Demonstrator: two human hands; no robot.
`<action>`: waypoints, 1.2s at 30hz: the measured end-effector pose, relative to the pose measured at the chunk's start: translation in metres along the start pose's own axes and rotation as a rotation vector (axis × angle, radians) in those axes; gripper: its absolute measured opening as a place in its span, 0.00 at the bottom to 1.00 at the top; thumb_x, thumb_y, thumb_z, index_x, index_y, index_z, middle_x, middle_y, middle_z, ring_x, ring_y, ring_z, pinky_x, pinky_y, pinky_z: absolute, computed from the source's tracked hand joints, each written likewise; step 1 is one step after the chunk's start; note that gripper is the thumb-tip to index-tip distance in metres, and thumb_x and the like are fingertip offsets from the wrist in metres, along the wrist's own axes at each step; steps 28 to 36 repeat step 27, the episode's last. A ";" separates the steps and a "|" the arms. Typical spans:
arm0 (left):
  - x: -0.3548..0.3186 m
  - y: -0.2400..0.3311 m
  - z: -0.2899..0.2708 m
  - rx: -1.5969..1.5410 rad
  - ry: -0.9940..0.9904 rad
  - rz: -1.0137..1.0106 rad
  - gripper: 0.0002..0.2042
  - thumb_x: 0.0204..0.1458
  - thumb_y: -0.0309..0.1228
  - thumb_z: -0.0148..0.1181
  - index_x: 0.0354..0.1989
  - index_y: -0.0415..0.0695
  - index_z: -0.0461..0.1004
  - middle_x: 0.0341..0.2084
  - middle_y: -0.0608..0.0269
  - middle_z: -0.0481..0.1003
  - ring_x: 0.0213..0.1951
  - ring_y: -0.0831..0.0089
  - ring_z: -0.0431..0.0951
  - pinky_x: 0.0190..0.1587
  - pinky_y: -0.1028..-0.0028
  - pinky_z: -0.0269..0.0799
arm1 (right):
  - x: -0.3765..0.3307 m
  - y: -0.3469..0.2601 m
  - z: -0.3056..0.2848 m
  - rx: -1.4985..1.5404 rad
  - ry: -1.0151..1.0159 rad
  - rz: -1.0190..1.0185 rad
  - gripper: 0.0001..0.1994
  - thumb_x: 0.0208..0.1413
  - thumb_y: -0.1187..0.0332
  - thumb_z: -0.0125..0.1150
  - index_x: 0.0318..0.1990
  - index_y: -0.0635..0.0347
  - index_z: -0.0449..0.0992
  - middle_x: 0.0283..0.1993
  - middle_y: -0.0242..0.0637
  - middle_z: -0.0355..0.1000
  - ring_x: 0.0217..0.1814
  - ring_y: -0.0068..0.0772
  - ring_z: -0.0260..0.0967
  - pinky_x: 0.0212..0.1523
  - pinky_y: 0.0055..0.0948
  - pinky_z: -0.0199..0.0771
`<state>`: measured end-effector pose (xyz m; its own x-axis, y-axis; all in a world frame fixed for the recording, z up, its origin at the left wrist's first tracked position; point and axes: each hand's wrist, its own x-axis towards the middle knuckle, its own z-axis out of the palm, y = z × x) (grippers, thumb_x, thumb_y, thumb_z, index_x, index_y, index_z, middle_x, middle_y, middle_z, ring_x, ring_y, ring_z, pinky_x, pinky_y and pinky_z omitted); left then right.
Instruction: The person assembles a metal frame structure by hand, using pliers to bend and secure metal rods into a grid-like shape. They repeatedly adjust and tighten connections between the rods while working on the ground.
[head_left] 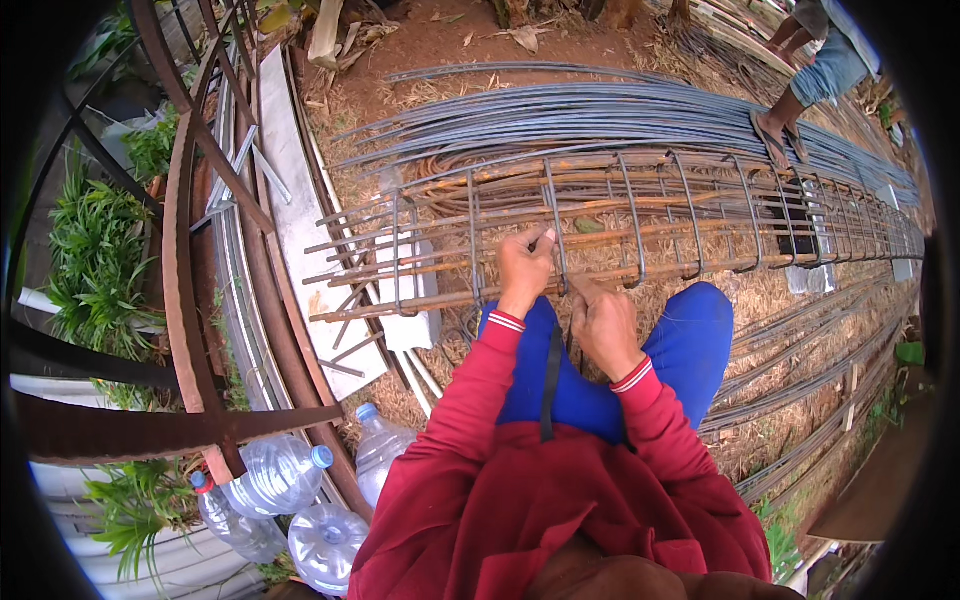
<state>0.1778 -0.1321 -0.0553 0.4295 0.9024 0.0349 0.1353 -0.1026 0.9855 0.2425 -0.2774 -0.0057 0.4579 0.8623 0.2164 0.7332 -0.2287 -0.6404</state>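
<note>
The head view is looking down on a person in a red top and blue trousers who is sitting against a long rebar cage [620, 225] that is lying on the straw-strewn ground and running off toward the right rim. The left hand [524, 268] is curling closed around the top of one grey stirrup [553, 225], gripping it near where it is crossing a rusty lengthwise bar. The right hand [603, 322] is resting lower, fingers bent and pressing at the foot of the same stirrup against the near bar; it may be pinching a tie wire or small tool, but the view is too small to tell.

The cage is looking heavy and rigid, steel throughout, rough with rust and unlikely to slip; a single stirrup is stiff but thin enough to shift along the bars, and the corners where it is meeting a lengthwise bar are looking like the surest places to grip.

Roughly nine stirrups are showing before the cage is blurring into the rim. Behind it a bundle of loose grey rods [600, 110] is lying, too many to count. Four clear plastic water bottles [280, 475] are sitting at lower left. Another person's legs [810, 80] are standing at upper right.
</note>
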 end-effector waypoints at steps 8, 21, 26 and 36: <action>0.016 -0.006 -0.039 0.281 -0.277 -0.040 0.11 0.58 0.32 0.60 0.32 0.35 0.80 0.22 0.57 0.78 0.24 0.72 0.74 0.30 0.70 0.68 | 0.003 -0.004 -0.006 0.120 0.024 0.066 0.15 0.51 0.77 0.55 0.46 0.61 0.81 0.29 0.56 0.75 0.34 0.59 0.75 0.35 0.48 0.74; 0.079 -0.023 -0.029 0.901 -0.419 -0.013 0.16 0.59 0.39 0.57 0.36 0.36 0.80 0.33 0.33 0.76 0.40 0.38 0.77 0.43 0.52 0.71 | 0.038 -0.011 0.034 -0.337 -0.104 0.127 0.07 0.47 0.73 0.55 0.30 0.63 0.79 0.30 0.53 0.76 0.33 0.57 0.77 0.35 0.49 0.78; 0.102 -0.049 -0.005 0.438 -0.568 -0.563 0.23 0.54 0.47 0.64 0.43 0.35 0.80 0.39 0.39 0.80 0.46 0.52 0.82 0.49 0.54 0.74 | 0.029 -0.007 0.044 -0.391 -0.059 0.088 0.06 0.47 0.72 0.56 0.28 0.62 0.79 0.31 0.53 0.76 0.29 0.55 0.78 0.30 0.45 0.79; 0.105 -0.051 0.000 0.593 -0.497 -0.448 0.24 0.52 0.48 0.67 0.43 0.36 0.81 0.39 0.41 0.81 0.48 0.54 0.81 0.51 0.57 0.74 | 0.026 -0.005 0.045 -0.378 -0.092 0.050 0.07 0.46 0.71 0.58 0.30 0.64 0.80 0.30 0.52 0.77 0.31 0.55 0.78 0.32 0.47 0.79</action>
